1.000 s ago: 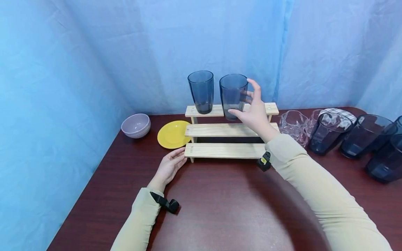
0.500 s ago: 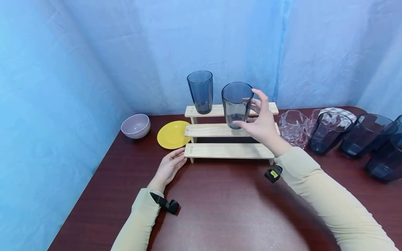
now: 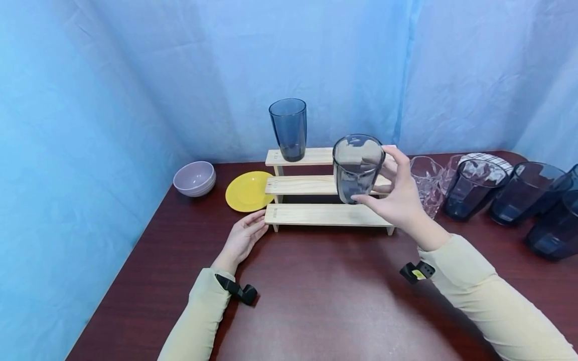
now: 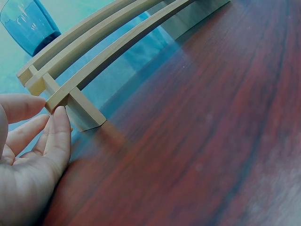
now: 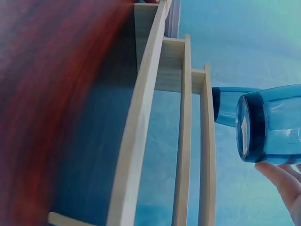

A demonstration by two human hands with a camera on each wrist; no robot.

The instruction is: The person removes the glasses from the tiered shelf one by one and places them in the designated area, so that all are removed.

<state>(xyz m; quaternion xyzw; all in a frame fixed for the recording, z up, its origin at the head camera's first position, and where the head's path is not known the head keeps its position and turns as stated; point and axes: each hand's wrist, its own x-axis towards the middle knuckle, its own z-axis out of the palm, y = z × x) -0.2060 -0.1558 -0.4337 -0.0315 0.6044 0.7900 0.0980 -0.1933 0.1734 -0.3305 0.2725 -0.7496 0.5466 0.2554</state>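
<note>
My right hand (image 3: 403, 199) grips a blue-tinted glass tumbler (image 3: 354, 173) by its side, thumb low and fingers toward the rim. The tumbler is upright in the air, in front of the right half of a three-step wooden rack (image 3: 325, 214). In the right wrist view, the underside of this tumbler (image 5: 242, 129) shows apart from the rack's steps. With thumb and fingertips, my left hand (image 3: 243, 239) pinches the left end of the lowest step; the left wrist view shows the step's corner (image 4: 59, 100) between them. A matching tumbler (image 3: 291, 131) stands on the top step's left part.
Left of the rack lie a yellow plate (image 3: 249, 191) and a lilac bowl (image 3: 195, 179). Clear glasses (image 3: 426, 173), a checked white item (image 3: 494, 161) and several dark blue tumblers (image 3: 524, 195) crowd the right. Blue curtains (image 3: 226, 75) hang behind the dark red table (image 3: 316, 286).
My right hand has drawn the tumbler away from the top step, toward me, down and to the right. The left hand keeps its place on the rack.
</note>
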